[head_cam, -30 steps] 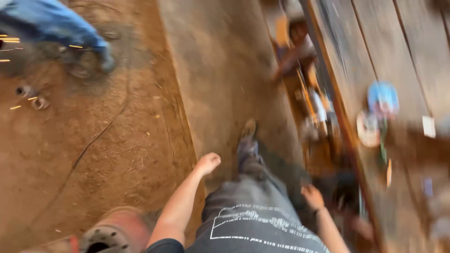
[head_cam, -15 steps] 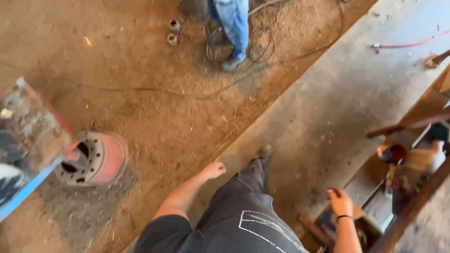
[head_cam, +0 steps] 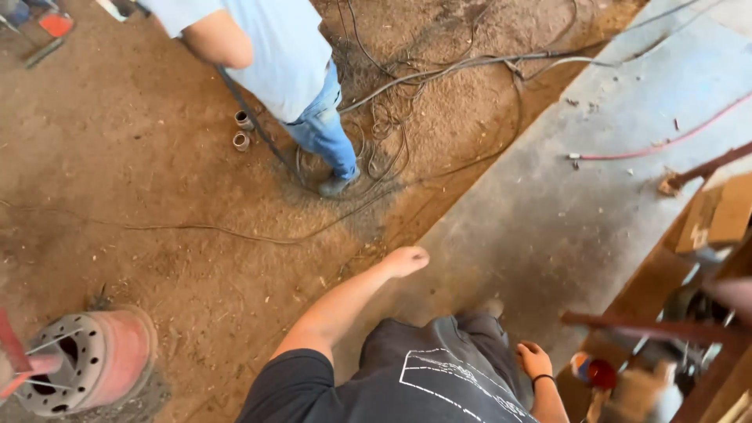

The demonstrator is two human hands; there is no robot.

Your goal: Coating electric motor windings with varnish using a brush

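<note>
My left hand [head_cam: 405, 261] swings out in front of me over the edge of the dirt floor, fingers curled into a loose fist, holding nothing. My right hand [head_cam: 535, 359], with a dark band at the wrist, hangs beside my hip with the fingers loosely apart and empty. It is near a small red round can [head_cam: 600, 373]. My dark printed shirt [head_cam: 439, 384] and grey trousers fill the bottom middle.
A person in a light blue shirt and jeans [head_cam: 270, 55] stands ahead among tangled cables [head_cam: 415, 110]. Two short pipe pieces [head_cam: 241, 131] lie beside them. A red wheel hub [head_cam: 98, 360] sits at lower left. A concrete strip [head_cam: 564, 188] with a red hose [head_cam: 658, 145] runs right, beside wooden racks and a cardboard box [head_cam: 721, 211].
The view has swung and moved forward, so the person in blue is now closer and larger. The red hub slid to the lower left. My left hand stays extended and empty.
</note>
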